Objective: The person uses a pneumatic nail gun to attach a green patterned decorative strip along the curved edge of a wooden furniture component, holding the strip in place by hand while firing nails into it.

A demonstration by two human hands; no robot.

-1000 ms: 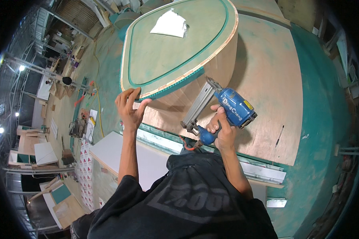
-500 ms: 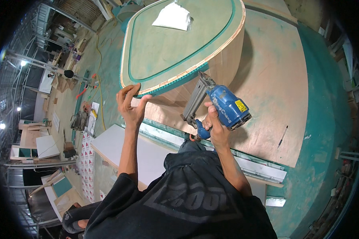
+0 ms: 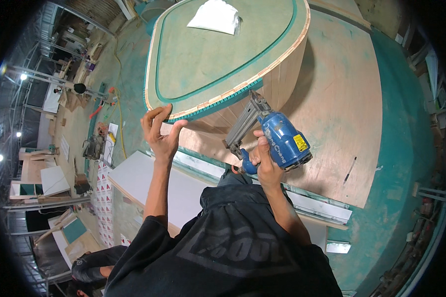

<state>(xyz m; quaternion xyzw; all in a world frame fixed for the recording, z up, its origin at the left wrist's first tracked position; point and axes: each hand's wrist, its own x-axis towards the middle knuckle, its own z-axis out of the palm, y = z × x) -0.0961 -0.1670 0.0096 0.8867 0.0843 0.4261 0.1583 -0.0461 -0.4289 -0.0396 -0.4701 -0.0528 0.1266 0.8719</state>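
My right hand (image 3: 268,162) is wrapped round the handle of a blue nail gun (image 3: 283,137). The gun's nose points up at the side of a large rounded wooden piece (image 3: 198,64) with a greenish top, close to the end of a notched green edging strip (image 3: 223,100). I cannot tell whether the nose touches it. Further left along the same edge, my left hand (image 3: 161,134) pinches the strip against the rim, fingertips on top and thumb at the side. A white plastic bag (image 3: 214,17) lies on the top face.
Under the wooden piece spreads a plywood sheet (image 3: 337,104) with a pen (image 3: 350,171) on it. Long white-faced strips (image 3: 322,205) and a white board (image 3: 146,180) lie before me. A yellow hose (image 3: 120,104) runs at left. Another person's dark-clothed leg (image 3: 96,265) shows lower left.
The whole view has shifted slightly. Both hands keep their grips, and the nail gun stays at nearly the same spot by the edge.
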